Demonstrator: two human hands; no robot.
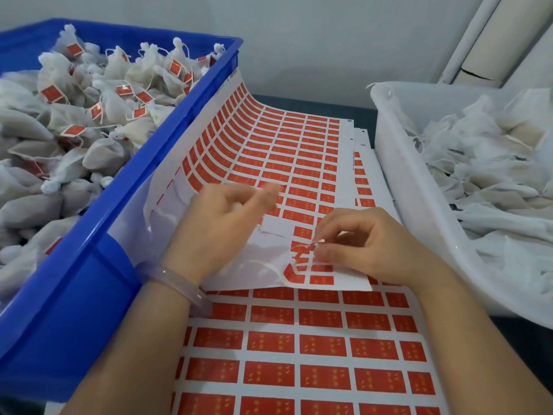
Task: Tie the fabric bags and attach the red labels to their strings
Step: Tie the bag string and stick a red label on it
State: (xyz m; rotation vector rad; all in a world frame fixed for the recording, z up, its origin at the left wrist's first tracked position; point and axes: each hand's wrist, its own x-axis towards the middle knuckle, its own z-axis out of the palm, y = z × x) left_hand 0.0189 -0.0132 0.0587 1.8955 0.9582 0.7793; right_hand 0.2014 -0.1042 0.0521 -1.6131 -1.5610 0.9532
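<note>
A sheet of red labels (299, 151) lies between two bins, its left edge curling up the blue one. My right hand (368, 244) pinches a red label (315, 242) at the sheet's lower part, lifting it by a corner. My left hand (224, 223) sits on the sheet's peeled white area, fingers loosely curled and blurred; whether it holds anything is unclear. Tied fabric bags with red labels (77, 115) fill the blue bin. Untied white fabric bags (490, 175) lie in the clear bin.
The blue bin (89, 280) stands at the left, the clear plastic bin (419, 205) at the right. A second label sheet (314, 354) lies underneath, toward me. A grey wall is behind. A pale bangle (176, 283) is on my left wrist.
</note>
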